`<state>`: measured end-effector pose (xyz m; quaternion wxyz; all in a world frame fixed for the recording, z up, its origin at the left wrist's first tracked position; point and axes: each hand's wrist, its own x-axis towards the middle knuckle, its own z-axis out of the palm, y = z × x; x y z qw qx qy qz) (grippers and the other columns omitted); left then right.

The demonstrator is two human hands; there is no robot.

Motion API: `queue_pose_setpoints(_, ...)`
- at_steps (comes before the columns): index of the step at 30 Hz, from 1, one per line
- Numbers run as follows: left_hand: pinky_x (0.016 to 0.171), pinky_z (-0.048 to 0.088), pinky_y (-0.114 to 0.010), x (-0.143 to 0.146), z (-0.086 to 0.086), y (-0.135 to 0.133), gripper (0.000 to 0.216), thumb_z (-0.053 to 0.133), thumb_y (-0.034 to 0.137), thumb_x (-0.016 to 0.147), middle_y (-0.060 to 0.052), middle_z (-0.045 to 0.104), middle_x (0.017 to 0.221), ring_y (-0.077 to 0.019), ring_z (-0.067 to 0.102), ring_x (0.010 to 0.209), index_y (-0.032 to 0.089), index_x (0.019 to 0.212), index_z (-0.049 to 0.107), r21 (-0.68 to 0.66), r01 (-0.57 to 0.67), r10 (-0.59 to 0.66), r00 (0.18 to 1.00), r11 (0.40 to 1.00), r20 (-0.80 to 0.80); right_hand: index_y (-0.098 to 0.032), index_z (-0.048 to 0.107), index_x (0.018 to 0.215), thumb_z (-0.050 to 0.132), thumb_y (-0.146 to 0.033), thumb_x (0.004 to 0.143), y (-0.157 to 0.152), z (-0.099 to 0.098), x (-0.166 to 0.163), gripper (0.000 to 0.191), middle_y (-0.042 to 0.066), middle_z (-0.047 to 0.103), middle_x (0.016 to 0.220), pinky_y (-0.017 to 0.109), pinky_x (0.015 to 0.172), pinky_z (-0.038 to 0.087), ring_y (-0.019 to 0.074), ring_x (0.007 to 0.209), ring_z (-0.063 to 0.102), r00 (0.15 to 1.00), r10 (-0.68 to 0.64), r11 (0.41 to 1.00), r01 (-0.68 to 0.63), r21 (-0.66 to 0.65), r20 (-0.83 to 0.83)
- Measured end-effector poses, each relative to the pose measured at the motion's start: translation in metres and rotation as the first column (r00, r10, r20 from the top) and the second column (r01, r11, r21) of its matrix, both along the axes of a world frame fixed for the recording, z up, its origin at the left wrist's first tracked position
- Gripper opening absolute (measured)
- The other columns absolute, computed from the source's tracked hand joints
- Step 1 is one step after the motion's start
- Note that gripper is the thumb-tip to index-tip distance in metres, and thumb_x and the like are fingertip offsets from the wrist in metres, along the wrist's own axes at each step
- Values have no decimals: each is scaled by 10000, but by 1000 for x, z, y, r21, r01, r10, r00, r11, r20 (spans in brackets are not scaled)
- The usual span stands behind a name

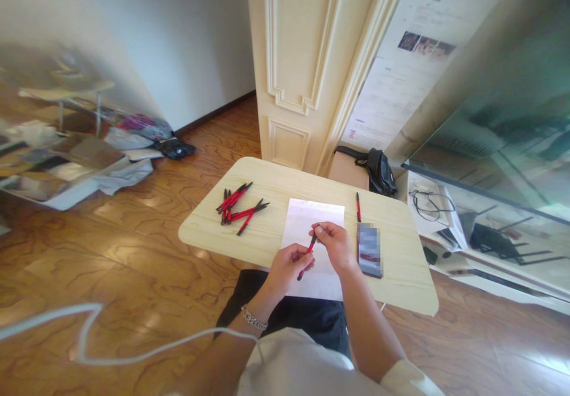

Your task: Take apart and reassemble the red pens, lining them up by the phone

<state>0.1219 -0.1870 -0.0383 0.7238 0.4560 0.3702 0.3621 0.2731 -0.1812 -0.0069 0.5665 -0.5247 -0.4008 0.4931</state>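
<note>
Both hands hold one red pen with black ends (309, 249) above a white sheet of paper (314, 215). My left hand (290, 265) grips the pen's lower red barrel between thumb and fingers. At the pen's black upper end, my right hand (335, 244) pinches with thumb and forefinger. The pen is tilted, its upper end leaning right. To the left on the table lies a loose pile of several similar red and black pens (236, 206). A single red and black pen (358, 207) lies right of the paper, just above a phone (369, 250).
The light wooden table (262, 250) has rounded corners. Behind it stand a cream panelled door (294, 40) and a black bag (378, 170). Boxes and bags (84, 164) lie on the floor at left. A white cable (146, 357) crosses the lower left.
</note>
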Motion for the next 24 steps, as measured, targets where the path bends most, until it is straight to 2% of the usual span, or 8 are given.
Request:
queue_pose_setpoints(2, 529, 412, -228, 1, -5, 1, 238, 745, 343, 694, -17, 651, 636, -120, 569, 555, 149, 750, 618, 74, -74, 79, 994, 995, -69, -174, 646, 796, 711, -379, 735, 0, -3, -5, 223, 25, 664, 746, 266, 635, 414, 132, 663, 555, 999, -46, 999, 45, 20, 30)
queue_pose_setpoints(5, 504, 378, -212, 2, -13, 0, 235, 765, 318, 658, 12, 626, 607, -102, 538, 523, 163, 705, 595, 133, -140, 157, 979, 981, -129, -183, 556, 680, 744, -388, 695, 1, -9, -13, 279, -28, 568, 624, 243, 546, 359, 102, 561, 471, 985, -144, 989, 143, 24, 99)
queue_pose_setpoints(9, 510, 398, -227, 4, -16, -2, 235, 745, 339, 686, -5, 635, 608, -115, 551, 525, 156, 723, 601, 75, -100, 107, 990, 992, -89, -190, 530, 668, 750, -417, 677, 2, -13, -15, 316, -48, 508, 574, 240, 504, 330, 97, 523, 423, 962, -207, 978, 208, 10, 177)
queue_pose_setpoints(11, 545, 430, -246, 2, -12, -2, 247, 720, 362, 719, -39, 662, 648, -134, 578, 566, 140, 782, 633, 28, -33, 34, 999, 999, -30, -185, 577, 718, 729, -426, 700, 2, -11, -13, 285, -31, 546, 611, 244, 528, 357, 106, 553, 458, 971, -175, 984, 176, 8, 162)
queue_pose_setpoints(15, 621, 471, -288, -1, -1, 0, 318, 683, 397, 763, -88, 694, 740, -158, 610, 632, 114, 908, 665, -39, 61, -58, 997, 997, 59, -182, 672, 935, 615, -455, 800, -1, -3, -5, 309, 46, 665, 815, 275, 634, 435, 153, 715, 578, 999, -16, 1000, 16, -12, 46)
queue_pose_setpoints(18, 613, 464, -282, -1, 1, 1, 301, 688, 392, 761, -83, 691, 717, -156, 606, 624, 113, 872, 666, -16, 47, -46, 998, 999, 42, -179, 694, 934, 605, -442, 810, -3, -1, -3, 304, 66, 691, 842, 290, 670, 447, 169, 750, 602, 999, 19, 1000, -18, -1, 51)
queue_pose_setpoints(24, 572, 447, -256, 3, -5, -3, 251, 711, 373, 725, -55, 689, 669, -159, 612, 606, 134, 789, 671, 38, -27, 28, 999, 999, -23, -181, 690, 855, 645, -415, 779, -2, -8, -6, 250, 49, 693, 766, 309, 696, 465, 177, 720, 613, 992, -37, 999, 37, 4, 118)
